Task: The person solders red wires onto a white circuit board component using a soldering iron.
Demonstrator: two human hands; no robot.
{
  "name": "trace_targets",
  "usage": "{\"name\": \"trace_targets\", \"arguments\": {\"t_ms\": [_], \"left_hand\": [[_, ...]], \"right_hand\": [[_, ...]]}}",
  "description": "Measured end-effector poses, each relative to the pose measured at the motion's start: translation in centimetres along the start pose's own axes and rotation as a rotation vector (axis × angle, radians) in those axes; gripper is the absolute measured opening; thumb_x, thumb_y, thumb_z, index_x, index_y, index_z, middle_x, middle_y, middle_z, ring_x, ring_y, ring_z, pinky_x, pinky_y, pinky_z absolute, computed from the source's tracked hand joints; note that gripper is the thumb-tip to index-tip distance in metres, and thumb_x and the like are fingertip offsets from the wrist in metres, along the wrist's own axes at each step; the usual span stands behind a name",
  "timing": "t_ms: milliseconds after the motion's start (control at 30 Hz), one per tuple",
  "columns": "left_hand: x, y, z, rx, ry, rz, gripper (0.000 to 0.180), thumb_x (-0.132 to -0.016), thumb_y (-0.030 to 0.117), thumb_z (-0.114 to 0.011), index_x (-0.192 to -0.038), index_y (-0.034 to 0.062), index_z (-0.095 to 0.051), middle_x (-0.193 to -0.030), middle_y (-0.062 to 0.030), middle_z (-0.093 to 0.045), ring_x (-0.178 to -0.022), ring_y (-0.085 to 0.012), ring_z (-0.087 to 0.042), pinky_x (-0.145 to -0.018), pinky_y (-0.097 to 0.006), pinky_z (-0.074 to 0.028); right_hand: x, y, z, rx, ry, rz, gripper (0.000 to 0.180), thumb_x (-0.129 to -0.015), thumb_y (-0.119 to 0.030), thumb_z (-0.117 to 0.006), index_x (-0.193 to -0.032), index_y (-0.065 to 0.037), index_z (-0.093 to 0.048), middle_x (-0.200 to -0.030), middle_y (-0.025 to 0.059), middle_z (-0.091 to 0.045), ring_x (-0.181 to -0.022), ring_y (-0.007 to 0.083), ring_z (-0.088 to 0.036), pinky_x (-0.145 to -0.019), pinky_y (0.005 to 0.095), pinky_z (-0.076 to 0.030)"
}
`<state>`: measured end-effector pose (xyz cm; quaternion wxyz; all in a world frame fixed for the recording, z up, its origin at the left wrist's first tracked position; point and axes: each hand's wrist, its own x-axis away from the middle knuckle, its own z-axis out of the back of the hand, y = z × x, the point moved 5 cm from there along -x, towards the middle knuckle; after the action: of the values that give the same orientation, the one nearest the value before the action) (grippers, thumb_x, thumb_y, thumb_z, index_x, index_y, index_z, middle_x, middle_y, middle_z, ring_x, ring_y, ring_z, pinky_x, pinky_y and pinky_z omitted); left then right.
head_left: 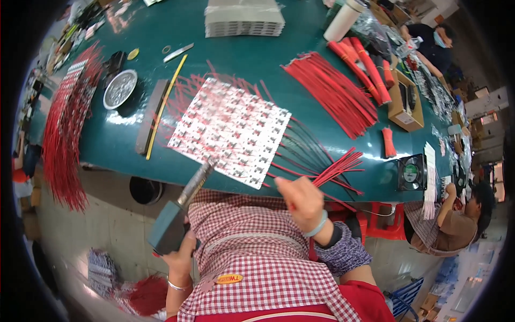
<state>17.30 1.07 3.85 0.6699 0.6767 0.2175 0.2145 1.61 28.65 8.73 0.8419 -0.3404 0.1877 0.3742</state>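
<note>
A glossy, dark-green tabletop (236, 56) spans the frame's upper half. At its centre lies a flat, white, roughly square panel of small circuit units (230, 131), dotted with dark parts and fringed with thin, flexible wires. Wiring this panel seems the step in hand. At upper right, straight red wires form a smooth, flat sheaf (335, 94).

Left of lower centre slants a boxy, dark-teal tool with a mottled metal barrel (167, 228), gripped by the left hand (183, 255); its tip is at the panel's lower edge, contact unclear. The right hand (304, 203), right of the panel's lower corner, has curled fingers; whether they pinch a wire I cannot tell. Near it spreads a loose red wire fan (339, 168). The next move, I judge, calls for a steady tip and light handling of the slender wires.
</note>
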Motion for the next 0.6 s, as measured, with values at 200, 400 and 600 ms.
{"name": "trace_targets", "arguments": {"t_ms": [200, 400, 600], "left_hand": [[-4.9, 2.7, 3.0, 0.247, 0.246, 0.010, 0.045, -0.081, -0.009, -0.062, -0.126, -0.0065, -0.057, -0.109, -0.0192, -0.067, -0.054, -0.0125, -0.054, -0.046, -0.025, -0.043], [-14.8, 1.6, 9.3, 0.398, 0.236, 0.060, 0.035, -0.086, 0.000, -0.062, -0.120, -0.0089, -0.059, -0.104, -0.0183, -0.066, -0.058, -0.0131, -0.054, -0.046, -0.025, -0.041], [-25.2, -1.3, 15.4, 0.773, 0.228, 0.166, 0.026, -0.094, 0.005, -0.062, -0.114, -0.0108, -0.059, -0.107, -0.0196, -0.065, -0.067, -0.0129, -0.054, -0.055, -0.023, -0.044]], "right_hand": [[-4.0, -1.8, 6.6, 0.172, 0.183, -0.164, 0.023, -0.088, 0.006, -0.069, -0.111, 0.005, -0.071, -0.097, 0.0180, -0.075, -0.080, 0.0279, -0.074, -0.074, 0.0345, -0.059], [-9.1, -4.1, 15.2, 0.658, 0.554, -0.124, 0.018, -0.097, 0.001, -0.062, -0.112, 0.009, -0.070, -0.104, 0.0154, -0.076, -0.090, 0.0216, -0.074, -0.083, 0.0325, -0.057], [-18.6, 6.0, 11.6, 0.818, 0.301, 0.121, 0.016, -0.098, -0.009, -0.064, -0.110, -0.003, -0.071, -0.097, 0.0154, -0.073, -0.078, 0.0270, -0.072, -0.066, 0.0332, -0.055]]}}
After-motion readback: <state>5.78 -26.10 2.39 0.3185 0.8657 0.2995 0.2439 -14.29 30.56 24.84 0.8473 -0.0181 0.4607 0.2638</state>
